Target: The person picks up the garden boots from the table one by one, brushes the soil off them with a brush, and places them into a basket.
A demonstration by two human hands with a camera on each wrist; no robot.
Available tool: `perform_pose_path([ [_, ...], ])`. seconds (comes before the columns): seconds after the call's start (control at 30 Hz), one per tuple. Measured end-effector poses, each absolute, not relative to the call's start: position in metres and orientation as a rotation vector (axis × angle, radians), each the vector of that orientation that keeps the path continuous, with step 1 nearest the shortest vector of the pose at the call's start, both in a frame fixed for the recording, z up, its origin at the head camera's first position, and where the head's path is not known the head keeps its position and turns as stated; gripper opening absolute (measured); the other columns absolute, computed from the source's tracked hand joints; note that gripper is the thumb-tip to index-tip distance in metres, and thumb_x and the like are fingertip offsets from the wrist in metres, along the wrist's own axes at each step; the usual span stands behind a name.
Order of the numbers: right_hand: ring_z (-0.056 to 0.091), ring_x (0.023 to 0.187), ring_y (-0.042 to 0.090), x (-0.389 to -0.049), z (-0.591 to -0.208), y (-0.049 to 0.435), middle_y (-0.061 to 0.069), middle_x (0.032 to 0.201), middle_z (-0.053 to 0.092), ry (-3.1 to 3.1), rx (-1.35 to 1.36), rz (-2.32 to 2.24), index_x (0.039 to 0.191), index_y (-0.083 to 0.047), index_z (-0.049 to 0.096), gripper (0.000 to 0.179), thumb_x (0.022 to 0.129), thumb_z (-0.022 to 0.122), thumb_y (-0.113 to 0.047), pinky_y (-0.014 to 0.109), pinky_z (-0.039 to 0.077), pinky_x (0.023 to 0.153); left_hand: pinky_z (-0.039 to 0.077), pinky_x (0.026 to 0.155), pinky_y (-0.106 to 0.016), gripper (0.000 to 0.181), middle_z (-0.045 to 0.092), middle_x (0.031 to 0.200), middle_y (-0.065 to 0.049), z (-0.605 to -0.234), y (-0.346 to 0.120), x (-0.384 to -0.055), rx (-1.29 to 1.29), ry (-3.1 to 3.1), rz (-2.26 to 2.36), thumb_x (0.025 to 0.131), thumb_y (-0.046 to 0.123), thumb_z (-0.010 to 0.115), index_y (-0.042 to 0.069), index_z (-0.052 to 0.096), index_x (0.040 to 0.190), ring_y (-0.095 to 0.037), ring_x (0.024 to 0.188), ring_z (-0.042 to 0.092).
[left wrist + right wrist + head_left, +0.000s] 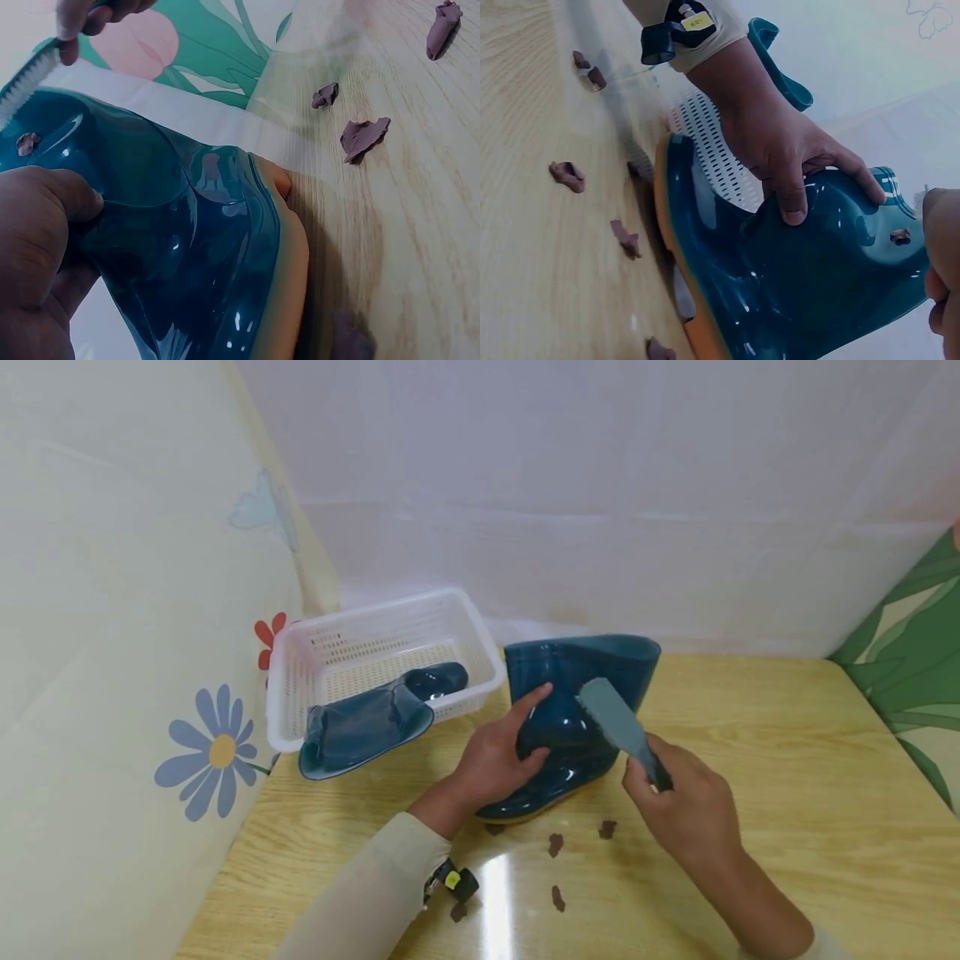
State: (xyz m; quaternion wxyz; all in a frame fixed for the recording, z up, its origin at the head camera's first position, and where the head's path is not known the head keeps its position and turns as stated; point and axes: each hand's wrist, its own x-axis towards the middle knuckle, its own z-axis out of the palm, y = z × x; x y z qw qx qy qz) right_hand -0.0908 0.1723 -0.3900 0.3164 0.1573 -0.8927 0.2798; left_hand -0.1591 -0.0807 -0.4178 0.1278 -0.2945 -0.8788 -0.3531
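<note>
Table [787, 760] spans the near scene, with the basket [280, 693] at far left. One boot [573, 731] stands just right of it, toe toward near left; a second boot [367, 722] lies over the basket's near rim. The left hand [495, 756] grips the standing boot's leg at its left edge, thumb and forefinger spread; the right hand [693, 802] pinches the handle of a brush [615, 718] held at the leg. Whether the bristles touch, I cannot tell. Brown clods [556, 844] lie near the boot, and a smaller clod [28, 143] clings to its leg. Brushing should go best with short strokes straight at that clod, away from the left thumb, while the left hand braces the soft-looking leg against folding.
</note>
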Motion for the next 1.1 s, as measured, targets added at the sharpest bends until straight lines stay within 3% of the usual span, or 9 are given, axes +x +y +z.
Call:
perform_pose_path([
  [0.23, 0.047, 0.06, 0.013, -0.096, -0.384, 0.169, 0.001, 0.071, 0.055, -2.465, 0.375, 0.735, 0.111, -0.002, 0.074, 0.024, 0.088, 0.072, -0.008, 0.029, 0.037, 0.05, 0.038, 0.049, -0.029, 0.089, 0.045, 0.059, 0.008, -0.417, -0.08, -0.159, -0.854, -2.57, -1.02, 0.092, 0.016, 0.078, 0.03, 0.024, 0.162, -0.007, 0.047, 0.042],
  [0.6, 0.044, 0.058, 0.01, -0.088, -0.394, 0.173, -0.003, 0.066, 0.051, -2.504, 0.401, 0.728, 0.11, -0.003, 0.076, 0.026, 0.085, 0.074, -0.007, 0.026, 0.035, 0.048, 0.036, 0.047, -0.028, 0.091, 0.043, 0.057, 0.008, -0.419, -0.08, -0.16, -0.85, -2.567, -1.028, 0.091, 0.016, 0.078, 0.031, 0.023, 0.162, -0.007, 0.045, 0.041],
  [1.1, 0.054, 0.064, 0.018, -0.091, -0.379, 0.172, 0.012, 0.086, 0.071, -2.414, 0.368, 0.782, 0.112, 0.003, 0.074, 0.028, 0.087, 0.07, -0.007, 0.036, 0.046, 0.052, 0.036, 0.046, -0.028, 0.092, 0.043, 0.057, 0.008, -0.418, -0.081, -0.159, -0.853, -2.565, -1.013, 0.091, 0.017, 0.078, 0.032, 0.022, 0.162, -0.007, 0.044, 0.039],
])
